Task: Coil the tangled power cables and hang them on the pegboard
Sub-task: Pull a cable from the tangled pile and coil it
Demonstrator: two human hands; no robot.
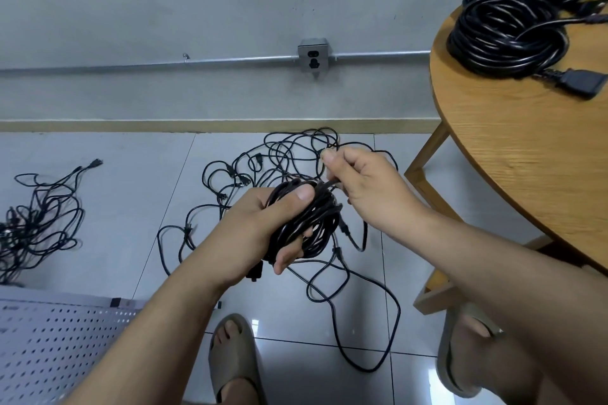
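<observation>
The left hand (263, 227) gripped a black coiled power cable bundle (306, 220), thumb across its top, above the tangled black cables on the grey floor tiles (263, 168). The right hand (365, 187) pinched the bundle's loose strand (329, 182) just beside it.

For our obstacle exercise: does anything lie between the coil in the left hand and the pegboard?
Nothing visible does: only floor tile lies between the coil in the left hand and the pegboard at lower left.
</observation>
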